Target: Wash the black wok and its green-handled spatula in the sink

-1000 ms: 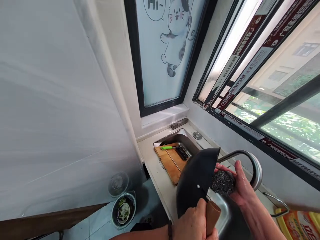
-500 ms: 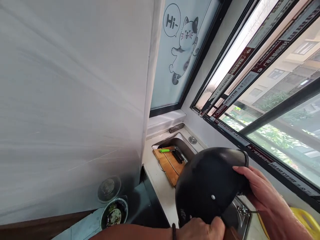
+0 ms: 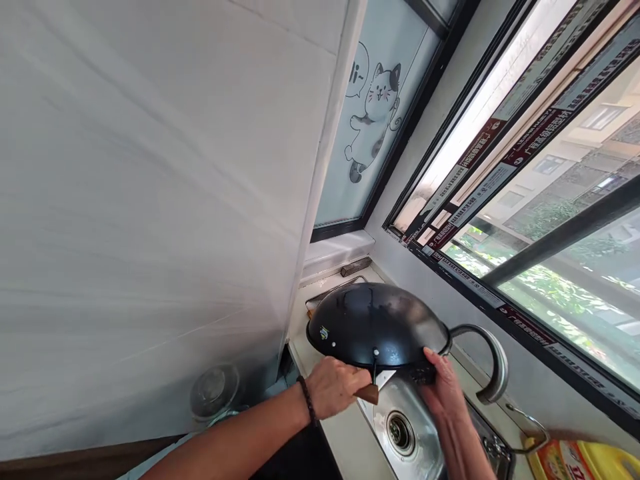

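A black wok (image 3: 373, 320) is tilted, its rounded dark outside facing me. It hangs over the far basin of the sink and covers most of it. My left hand (image 3: 334, 387), with a dark bracelet at the wrist, is wrapped round the wok's wooden handle (image 3: 367, 393). On the near right edge, my right hand (image 3: 443, 380) holds the wok, its thumb on the outside and the other fingers out of sight. A dark, rough-looking patch sits beside that hand; I cannot make out what it is.
A curved faucet (image 3: 493, 360) stands right of the wok. The near sink basin (image 3: 415, 427) with its drain lies below. A yellow bottle (image 3: 590, 460) is at the lower right, by the window wall. A grey block (image 3: 356, 267) rests on the counter's back edge.
The wok has moved left and away from me and turned, now covering the cutting board in the far basin. Both hands moved with it. The faucet and near basin have come into sight.
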A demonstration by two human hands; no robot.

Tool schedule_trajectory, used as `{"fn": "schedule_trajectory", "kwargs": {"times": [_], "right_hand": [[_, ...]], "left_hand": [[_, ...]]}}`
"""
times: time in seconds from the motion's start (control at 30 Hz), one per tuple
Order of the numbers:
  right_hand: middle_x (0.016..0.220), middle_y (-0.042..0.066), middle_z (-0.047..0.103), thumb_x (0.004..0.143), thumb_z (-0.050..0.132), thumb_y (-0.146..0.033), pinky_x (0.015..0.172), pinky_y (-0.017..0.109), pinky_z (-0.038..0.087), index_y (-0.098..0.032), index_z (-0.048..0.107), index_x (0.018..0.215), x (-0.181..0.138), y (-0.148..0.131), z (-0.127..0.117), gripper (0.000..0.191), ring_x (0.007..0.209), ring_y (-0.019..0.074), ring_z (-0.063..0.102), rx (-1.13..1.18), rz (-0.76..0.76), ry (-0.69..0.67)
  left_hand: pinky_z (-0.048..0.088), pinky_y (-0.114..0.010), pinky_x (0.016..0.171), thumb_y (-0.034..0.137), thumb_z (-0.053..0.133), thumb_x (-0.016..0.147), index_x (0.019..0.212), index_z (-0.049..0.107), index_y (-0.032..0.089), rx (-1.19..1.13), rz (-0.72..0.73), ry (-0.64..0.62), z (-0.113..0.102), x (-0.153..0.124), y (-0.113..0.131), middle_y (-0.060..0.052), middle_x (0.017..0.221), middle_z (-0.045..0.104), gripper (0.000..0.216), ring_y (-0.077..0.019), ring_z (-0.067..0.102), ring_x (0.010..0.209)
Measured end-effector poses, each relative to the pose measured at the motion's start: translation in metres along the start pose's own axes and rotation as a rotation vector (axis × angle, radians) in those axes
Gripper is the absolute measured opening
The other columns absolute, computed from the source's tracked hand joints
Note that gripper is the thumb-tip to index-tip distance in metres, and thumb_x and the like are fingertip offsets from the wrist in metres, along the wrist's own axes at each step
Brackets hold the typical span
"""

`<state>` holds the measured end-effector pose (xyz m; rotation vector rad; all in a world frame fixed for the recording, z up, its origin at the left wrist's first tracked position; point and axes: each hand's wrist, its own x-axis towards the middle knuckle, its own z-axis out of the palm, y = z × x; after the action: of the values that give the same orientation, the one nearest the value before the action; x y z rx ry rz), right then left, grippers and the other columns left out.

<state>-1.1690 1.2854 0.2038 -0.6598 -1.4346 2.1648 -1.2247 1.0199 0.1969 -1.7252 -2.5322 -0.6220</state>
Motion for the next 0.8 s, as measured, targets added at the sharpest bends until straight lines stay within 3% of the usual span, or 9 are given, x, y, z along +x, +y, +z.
{"fn": "schedule_trajectory", "kwargs": {"times": [0.17, 0.37, 0.5, 0.7, 0.8], "right_hand": [[0.086, -0.001, 0.081, 0.062, 0.092, -0.036, 0.072, 0.033, 0.06, -0.023, 0.076, 0.086, 0.015, 0.059, -0.021, 0.031, 0.074, 0.021, 0.073, 0.084, 0.054, 0.003], [0.082, -0.002, 0.081, 0.055, 0.094, -0.04, 0.075, 0.041, 0.063, -0.029, 0.077, 0.076, 0.014, 0.104, -0.063, 0.029, 0.072, 0.0261, 0.075, 0.076, 0.156, 0.06], [0.08, -0.006, 0.081, 0.053, 0.092, -0.051, 0.077, 0.046, 0.065, -0.037, 0.075, 0.069, 0.013, 0.127, -0.076, 0.028, 0.081, 0.0317, 0.078, 0.009, 0.209, 0.052], [0.085, 0.001, 0.081, 0.059, 0.091, -0.054, 0.08, 0.046, 0.065, -0.028, 0.075, 0.081, 0.012, 0.15, -0.091, 0.038, 0.09, 0.0322, 0.078, 0.037, 0.299, -0.046], [0.077, 0.002, 0.078, 0.062, 0.091, -0.056, 0.081, 0.046, 0.064, -0.024, 0.072, 0.073, 0.009, 0.156, -0.098, 0.038, 0.087, 0.0322, 0.078, 0.02, 0.408, -0.109]], "left_hand": [[0.049, -0.027, 0.065, 0.014, 0.058, 0.092, 0.106, 0.06, 0.023, 0.087, 0.038, -0.049, 0.031, 0.006, -0.036, -0.001, 0.091, 0.077, 0.017, -0.0199, 0.074, 0.082], [0.045, -0.028, 0.058, 0.022, 0.063, 0.093, 0.095, 0.063, 0.023, 0.166, 0.144, -0.053, 0.072, 0.018, -0.056, 0.0, 0.078, 0.075, 0.002, -0.0202, 0.073, 0.074], [0.044, -0.029, 0.058, 0.02, 0.061, 0.095, 0.091, 0.062, 0.023, 0.215, 0.145, -0.108, 0.099, 0.024, -0.067, 0.0, 0.078, 0.075, 0.005, -0.02, 0.073, 0.073], [0.047, -0.029, 0.069, 0.019, 0.069, 0.088, 0.086, 0.062, 0.021, 0.213, 0.05, -0.167, 0.12, 0.032, -0.082, 0.0, 0.075, 0.074, 0.008, -0.0185, 0.071, 0.073], [0.047, -0.03, 0.074, 0.017, 0.07, 0.086, 0.085, 0.063, 0.021, 0.186, 0.0, -0.201, 0.123, 0.026, -0.091, 0.0, 0.077, 0.074, 0.008, -0.018, 0.07, 0.074]]}}
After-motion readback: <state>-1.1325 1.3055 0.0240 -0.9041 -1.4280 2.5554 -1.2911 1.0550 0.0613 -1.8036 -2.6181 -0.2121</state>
